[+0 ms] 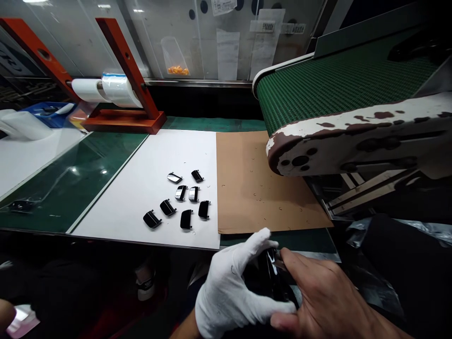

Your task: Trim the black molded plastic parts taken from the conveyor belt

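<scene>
In its white glove, my left hand (233, 282) grips a glossy black plastic part (271, 268) just off the table's front edge, thumb on one side and fingers on the other. My bare right hand (321, 287) is closed at the same part, fingers pinched near its upper end. A thin greyish sliver (280, 264) shows by those fingertips, too small to name. Several small black plastic pieces (168, 207) with pins on their sides lie on a white sheet (116, 212) to the left. Beside it, a brown cardboard sheet (254, 179) carries tiny dark curled shavings.
A green conveyor belt (346, 80) juts in from the right above the cardboard. An orange-red stand (123, 123) with film rolls (118, 89) rises at the back left, near a blue tray (52, 115). Part of another person's arm (5, 311) shows at the lower left.
</scene>
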A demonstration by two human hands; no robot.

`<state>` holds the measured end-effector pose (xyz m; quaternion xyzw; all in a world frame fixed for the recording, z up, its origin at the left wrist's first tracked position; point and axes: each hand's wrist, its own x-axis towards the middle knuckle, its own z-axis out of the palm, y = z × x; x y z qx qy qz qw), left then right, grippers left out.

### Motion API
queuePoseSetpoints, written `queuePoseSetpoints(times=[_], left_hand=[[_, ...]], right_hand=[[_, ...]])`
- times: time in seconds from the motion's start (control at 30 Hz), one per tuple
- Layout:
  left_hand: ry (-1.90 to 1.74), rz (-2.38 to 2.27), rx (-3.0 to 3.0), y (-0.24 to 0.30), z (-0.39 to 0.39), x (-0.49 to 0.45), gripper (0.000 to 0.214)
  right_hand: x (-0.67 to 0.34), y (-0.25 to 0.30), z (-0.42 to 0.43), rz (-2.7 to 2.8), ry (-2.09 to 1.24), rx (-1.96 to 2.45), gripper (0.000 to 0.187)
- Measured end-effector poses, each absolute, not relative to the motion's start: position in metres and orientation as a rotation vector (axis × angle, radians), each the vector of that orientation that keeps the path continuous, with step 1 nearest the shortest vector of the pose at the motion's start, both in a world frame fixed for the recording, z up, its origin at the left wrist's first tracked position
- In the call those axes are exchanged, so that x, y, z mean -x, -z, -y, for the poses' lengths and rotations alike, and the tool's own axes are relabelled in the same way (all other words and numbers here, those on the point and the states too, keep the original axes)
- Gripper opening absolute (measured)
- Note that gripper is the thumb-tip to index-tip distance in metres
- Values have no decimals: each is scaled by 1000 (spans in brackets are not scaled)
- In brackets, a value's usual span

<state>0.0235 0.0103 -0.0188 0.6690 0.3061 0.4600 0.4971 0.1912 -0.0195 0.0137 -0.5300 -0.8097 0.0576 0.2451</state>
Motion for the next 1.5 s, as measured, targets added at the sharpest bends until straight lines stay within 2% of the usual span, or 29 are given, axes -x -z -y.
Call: queuePoseSetpoints(times=[0.9, 1.3, 1.5], left_hand=[[-1154, -777, -1599, 28, -9, -25, 90], [-1179, -766, -1557, 19, -10, -28, 99], [-1186, -757, -1550, 18, -11, -27, 93]], right_hand=[[-192, -2, 24, 2175, -180, 1437, 80], [-189, -15, 19, 2174, 3, 1405, 72], [-188, -15, 19, 2180, -74, 1414, 73]])
